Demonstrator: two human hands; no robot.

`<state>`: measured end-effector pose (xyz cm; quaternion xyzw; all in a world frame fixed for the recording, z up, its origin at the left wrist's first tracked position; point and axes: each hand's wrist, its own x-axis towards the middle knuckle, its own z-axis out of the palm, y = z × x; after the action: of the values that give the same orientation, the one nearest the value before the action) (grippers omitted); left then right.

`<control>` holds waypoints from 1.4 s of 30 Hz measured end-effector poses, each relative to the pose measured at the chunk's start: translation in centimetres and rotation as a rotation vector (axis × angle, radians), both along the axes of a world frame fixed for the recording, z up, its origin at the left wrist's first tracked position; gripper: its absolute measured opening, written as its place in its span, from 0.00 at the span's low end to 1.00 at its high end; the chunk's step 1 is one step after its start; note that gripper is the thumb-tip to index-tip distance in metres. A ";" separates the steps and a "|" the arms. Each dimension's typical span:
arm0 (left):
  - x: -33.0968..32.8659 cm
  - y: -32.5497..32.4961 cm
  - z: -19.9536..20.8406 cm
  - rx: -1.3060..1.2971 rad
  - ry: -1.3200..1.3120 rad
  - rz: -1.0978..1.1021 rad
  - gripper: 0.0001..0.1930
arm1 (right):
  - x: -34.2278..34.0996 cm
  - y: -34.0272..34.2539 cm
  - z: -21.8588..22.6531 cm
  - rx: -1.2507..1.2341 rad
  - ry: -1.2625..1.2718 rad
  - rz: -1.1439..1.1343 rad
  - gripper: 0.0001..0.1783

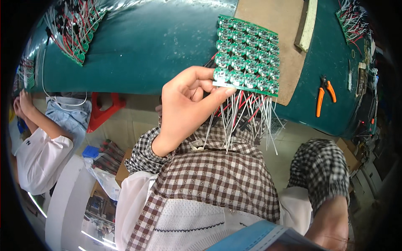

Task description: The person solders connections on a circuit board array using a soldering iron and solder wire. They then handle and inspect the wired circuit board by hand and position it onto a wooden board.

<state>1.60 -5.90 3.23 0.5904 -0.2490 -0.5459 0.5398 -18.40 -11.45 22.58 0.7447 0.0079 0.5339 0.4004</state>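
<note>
A green circuit board panel (247, 56), made up of rows of small identical boards, is in my left hand (186, 104). My thumb and fingers pinch its near left corner, and the panel is held up over the table's front edge. White, red and black wires (240, 111) hang from its underside, down in front of my checked apron. At the lower right, my right arm is bent back toward me. Only the bare wrist and perhaps the base of my right hand (333, 224) show below the checked sleeve; its fingers are out of sight.
The green table (146, 50) carries a brown board (289, 62) with a pale bar (307, 25). Orange-handled cutters (324, 94) lie right. More wired panels (75, 37) stand far left and another (354, 21) far right. A person (46, 154) sits left, beside a red stool (102, 111).
</note>
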 end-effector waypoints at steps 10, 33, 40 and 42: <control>0.7 -0.7 0.3 0.043 0.014 -0.067 0.13 | -2.0 -0.3 -17.5 1.603 -0.508 0.103 0.17; -0.2 -0.4 0.6 0.068 0.031 -0.050 0.14 | -2.9 0.0 -20.8 1.904 -0.598 0.004 0.10; -0.2 -0.5 0.9 0.073 0.048 -0.031 0.14 | -2.8 -0.9 -19.9 1.798 -0.341 -0.045 0.09; 0.3 -0.3 0.8 0.093 0.019 -0.039 0.14 | -1.6 -2.8 -17.3 1.599 0.071 -0.077 0.11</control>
<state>1.85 -6.17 4.04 0.6044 -0.2297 -0.5730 0.5036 -19.97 -14.27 5.25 0.8223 -0.3901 0.3398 -0.2371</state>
